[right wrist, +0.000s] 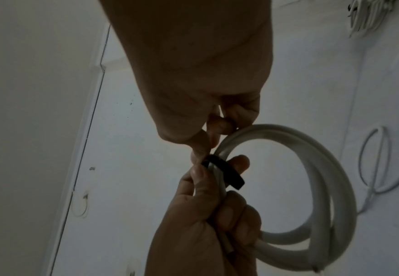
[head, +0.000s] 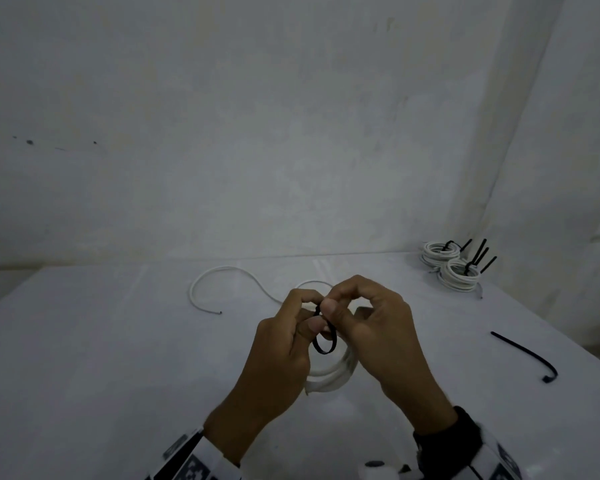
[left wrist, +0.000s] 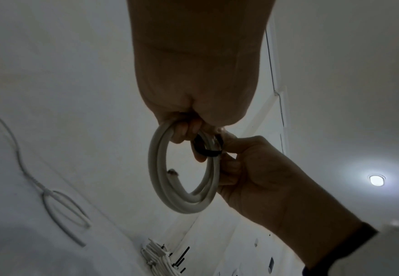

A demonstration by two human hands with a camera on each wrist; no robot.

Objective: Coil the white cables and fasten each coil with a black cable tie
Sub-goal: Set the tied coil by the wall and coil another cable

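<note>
Head view, left to right: a loose cable [head: 222,282] lies curved on the white table [head: 84,341], uncoiled, one end pointing toward the hands. At centre, both hands meet above the table, held together over a coil [head: 333,375] of white cable. The left hand [head: 278,355] grips the coil, fingers curled round its strands; the left wrist view confirms the fingers [left wrist: 181,132] wrapped over the top of the ring. A tie [head: 324,336] forms a black loop round the coil strands. The right hand [head: 378,327] pinches the tie at the top of the loop, thumb and forefinger pressed together against the left thumb. Right wrist view shows the tie band crossing the strands between the two hands' fingertips. Whether the loop is drawn tight cannot be told. Farther right, at the table's rear corner, finished coils [head: 449,265] sit stacked, black tie tails projecting upward. Near the right edge a spare tie [head: 527,355] lies flat, unused, well apart from the hands.
</note>
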